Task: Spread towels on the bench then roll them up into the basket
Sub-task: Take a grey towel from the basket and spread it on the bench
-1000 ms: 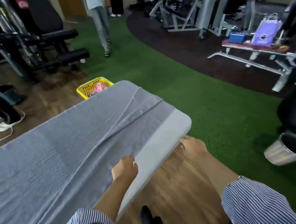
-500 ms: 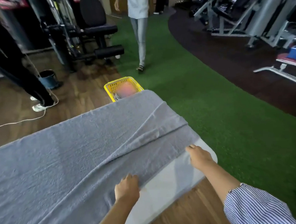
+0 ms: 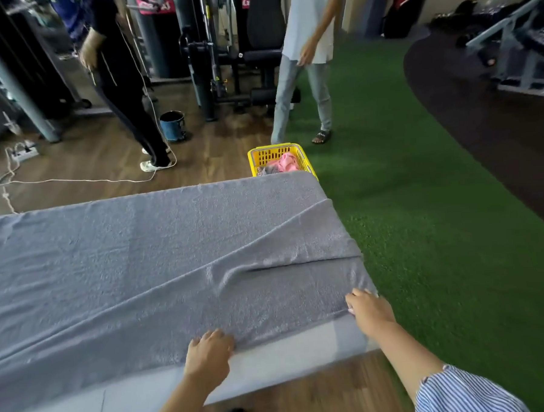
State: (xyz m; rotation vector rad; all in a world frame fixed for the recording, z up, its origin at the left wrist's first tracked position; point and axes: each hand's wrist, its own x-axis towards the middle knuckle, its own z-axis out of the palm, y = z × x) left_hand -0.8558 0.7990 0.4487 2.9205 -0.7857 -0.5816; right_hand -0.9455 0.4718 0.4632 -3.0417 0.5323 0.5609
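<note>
A grey towel (image 3: 160, 259) lies spread over the pale grey bench (image 3: 291, 362), with long creases running toward its right end. My left hand (image 3: 209, 354) grips the towel's near edge, fingers curled on the cloth. My right hand (image 3: 365, 306) holds the near right corner of the towel at the bench's end. Beyond the bench's far right corner stands a yellow basket (image 3: 262, 157) on the floor, with pink and grey cloth (image 3: 286, 164) inside.
Two people stand past the bench: one in dark clothes (image 3: 122, 78) on the wooden floor, one in a white shirt (image 3: 307, 62) by the basket. A blue bucket (image 3: 172, 125), a white cable (image 3: 74, 180) and gym machines (image 3: 212, 51) lie behind. Green turf (image 3: 439, 228) is right.
Both hands have drawn the towel's near edge toward me over the bench's bare strip. My view has lifted, showing the two people and more of the floor.
</note>
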